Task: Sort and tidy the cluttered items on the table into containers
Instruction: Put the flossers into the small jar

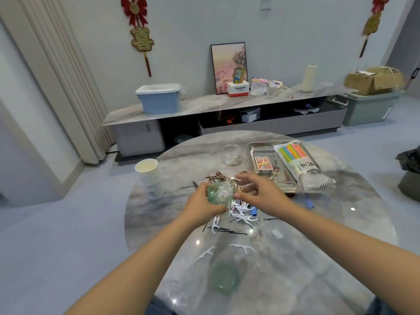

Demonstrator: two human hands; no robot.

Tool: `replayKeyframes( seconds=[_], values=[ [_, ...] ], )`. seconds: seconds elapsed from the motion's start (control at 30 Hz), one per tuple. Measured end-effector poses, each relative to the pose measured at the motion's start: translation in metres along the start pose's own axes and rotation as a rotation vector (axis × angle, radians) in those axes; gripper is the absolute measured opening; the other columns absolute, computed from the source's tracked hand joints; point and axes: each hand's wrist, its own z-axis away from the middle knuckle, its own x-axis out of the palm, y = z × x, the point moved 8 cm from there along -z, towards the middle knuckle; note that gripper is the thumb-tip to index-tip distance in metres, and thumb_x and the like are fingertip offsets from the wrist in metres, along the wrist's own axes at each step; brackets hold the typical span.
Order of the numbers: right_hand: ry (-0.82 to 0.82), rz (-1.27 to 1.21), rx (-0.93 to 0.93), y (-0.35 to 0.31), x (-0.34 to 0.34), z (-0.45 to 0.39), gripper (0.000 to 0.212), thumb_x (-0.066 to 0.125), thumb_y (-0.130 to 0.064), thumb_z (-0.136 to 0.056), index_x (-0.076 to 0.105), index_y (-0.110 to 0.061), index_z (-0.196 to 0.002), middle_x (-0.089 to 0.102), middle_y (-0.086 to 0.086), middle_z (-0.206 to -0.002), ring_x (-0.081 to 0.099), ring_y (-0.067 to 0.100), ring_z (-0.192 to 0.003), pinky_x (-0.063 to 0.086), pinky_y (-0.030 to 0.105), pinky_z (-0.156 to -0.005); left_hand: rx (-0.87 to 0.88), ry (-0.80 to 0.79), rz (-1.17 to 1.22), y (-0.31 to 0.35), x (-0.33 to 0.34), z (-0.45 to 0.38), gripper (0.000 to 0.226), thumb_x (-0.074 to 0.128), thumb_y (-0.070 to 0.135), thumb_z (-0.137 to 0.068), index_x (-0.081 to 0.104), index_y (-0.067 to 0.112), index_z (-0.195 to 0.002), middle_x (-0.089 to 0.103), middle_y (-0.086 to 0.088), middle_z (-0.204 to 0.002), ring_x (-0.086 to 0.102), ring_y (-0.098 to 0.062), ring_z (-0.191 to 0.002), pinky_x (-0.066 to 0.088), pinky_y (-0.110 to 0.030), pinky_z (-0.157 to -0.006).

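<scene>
My left hand (203, 201) grips a small clear jar with a green base (220, 193), tilted above the round marble table (318, 258); white floss picks show inside it. My right hand (259, 187) hovers just right of the jar, fingers spread and relaxed, holding nothing that I can see. Below the hands lies a heap of white floss picks (241, 213) mixed with black hairpins (227, 230) and brown clips (218, 177). Two loose floss picks (243, 247) lie nearer to me, beside a green lid (223, 277).
A stack of paper cups (148, 172) stands at the left. A clear jar with clips (231, 154) sits at the back. A metal tray (261, 147) holds a card box (263, 164) and a pack of coloured straws (297, 160). A low cabinet (204, 105) lines the wall.
</scene>
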Motion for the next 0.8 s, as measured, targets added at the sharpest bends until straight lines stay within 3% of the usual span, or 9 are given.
replayKeyframes(
  seconds=[0.2,0.33,0.43,0.6,0.73,0.8],
  values=[
    [-0.072,0.135,0.035,0.036,0.03,-0.007,0.029,0.065,-0.026,-0.086,0.065,-0.023,-0.115,0.064,-0.009,-0.097,0.056,0.005,-0.076,0.044,0.018,-0.069,-0.108,0.023,-0.063,-0.023,-0.004,-0.012,0.055,0.074,0.01,-0.072,0.041,0.017,-0.116,0.053,0.007,-0.092,0.057,-0.01,-0.078,0.05,-0.025,-0.066],
    [-0.212,0.278,0.005,0.058,0.07,-0.027,0.029,0.062,-0.023,-0.088,0.065,-0.024,-0.117,0.064,-0.004,-0.11,0.058,0.011,-0.094,0.04,0.021,-0.076,-0.153,0.022,-0.173,-0.039,-0.012,-0.028,0.059,0.073,0.011,-0.074,0.037,0.015,-0.12,0.05,0.004,-0.095,0.048,-0.004,-0.07,0.04,-0.015,-0.052],
    [-0.334,0.407,-0.094,0.067,0.106,-0.042,0.036,0.055,-0.013,-0.088,0.063,-0.023,-0.121,0.057,0.001,-0.122,0.051,0.018,-0.112,0.041,0.028,-0.092,-0.183,0.009,-0.238,-0.053,-0.016,-0.034,0.063,0.072,0.01,-0.073,0.036,0.013,-0.124,0.049,0.001,-0.105,0.049,-0.008,-0.071,0.037,-0.012,-0.046],
    [-0.397,0.56,-0.254,0.071,0.141,-0.056,0.032,0.058,-0.016,-0.088,0.064,-0.023,-0.12,0.05,0.0,-0.126,0.041,0.018,-0.119,0.036,0.028,-0.095,-0.251,0.004,-0.295,-0.073,-0.029,-0.036,0.061,0.072,0.015,-0.075,0.037,0.014,-0.124,0.051,-0.002,-0.104,0.052,-0.017,-0.085,0.038,-0.024,-0.067],
    [-0.316,0.584,-0.302,0.067,0.141,-0.061,0.019,0.064,-0.016,-0.083,0.069,-0.014,-0.102,0.056,0.004,-0.111,0.047,0.023,-0.109,0.041,0.031,-0.085,-0.219,0.006,-0.303,-0.071,-0.029,-0.034,0.06,0.072,0.015,-0.074,0.037,0.014,-0.123,0.05,-0.001,-0.103,0.052,-0.018,-0.086,0.04,-0.026,-0.068],
    [-0.332,0.674,-0.33,0.067,0.144,-0.058,0.018,0.061,-0.018,-0.086,0.066,-0.013,-0.103,0.056,0.004,-0.111,0.047,0.023,-0.108,0.04,0.032,-0.084,-0.213,-0.01,-0.314,-0.074,-0.028,-0.034,0.06,0.071,0.015,-0.074,0.037,0.015,-0.124,0.052,-0.003,-0.106,0.053,-0.019,-0.086,0.042,-0.027,-0.068]
  ],
)
